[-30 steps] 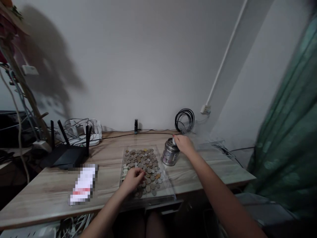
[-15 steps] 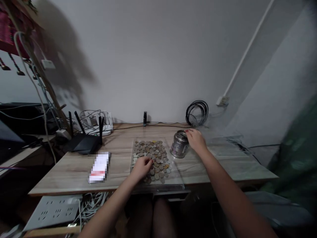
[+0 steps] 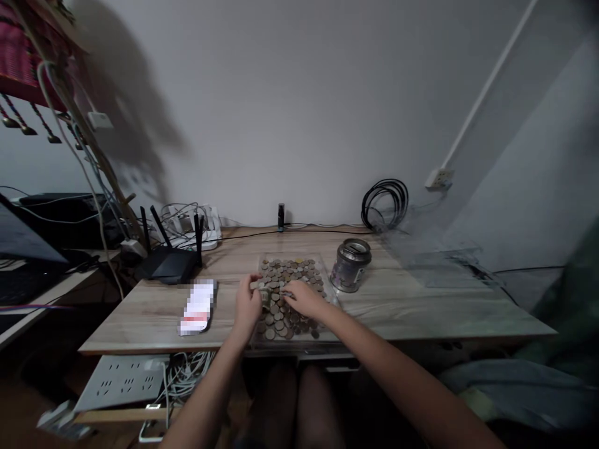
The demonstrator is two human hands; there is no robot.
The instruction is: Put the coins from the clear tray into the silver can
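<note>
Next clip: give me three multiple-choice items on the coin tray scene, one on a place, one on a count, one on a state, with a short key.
1. The round silver metal tin stands where, seen from the camera?
A. right of the clear plastic tray of coins
B. left of it
C. inside it

2. How many antennas rise from the black router?
A. one
B. three
C. five

3. Both hands are:
A. on the tin
B. over the coins
C. off the desk

Key: 1 A, tin sits beside the tray's right edge. 2 B, three show. 3 B, left hand and right hand rest on the coins.
</note>
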